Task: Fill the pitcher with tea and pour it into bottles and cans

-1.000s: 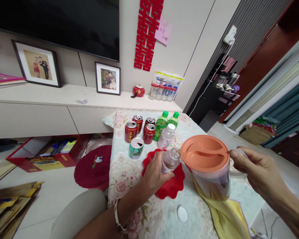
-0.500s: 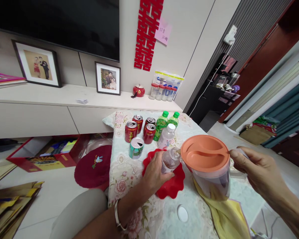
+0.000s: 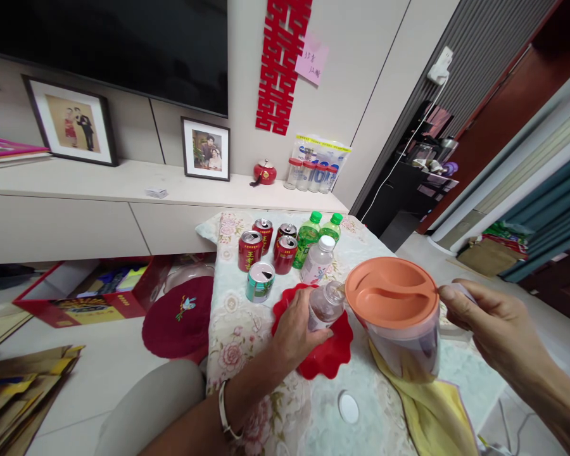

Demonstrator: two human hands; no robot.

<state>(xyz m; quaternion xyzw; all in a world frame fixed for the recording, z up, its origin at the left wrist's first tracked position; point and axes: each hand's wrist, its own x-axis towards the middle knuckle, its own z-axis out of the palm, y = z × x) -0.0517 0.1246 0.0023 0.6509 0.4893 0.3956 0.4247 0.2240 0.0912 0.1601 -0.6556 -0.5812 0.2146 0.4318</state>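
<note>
While your left hand (image 3: 292, 329) is wrapped closed around the clear bottle (image 3: 323, 308) above the red scalloped dish (image 3: 337, 351), your right hand (image 3: 491, 320) holds the pitcher (image 3: 394, 348) by its handle, fingers curled shut, its spout at the bottle's open mouth. You appear to be pouring; the next move calls for a steady tilt, with spout and mouth lined up. Brownish liquid seems to show in both, though I can't judge the bottle's level through the blur. An orange lid (image 3: 389, 273) covers the pitcher; a white cap (image 3: 348, 407) lies loose on the tablecloth (image 3: 323, 421).
</note>
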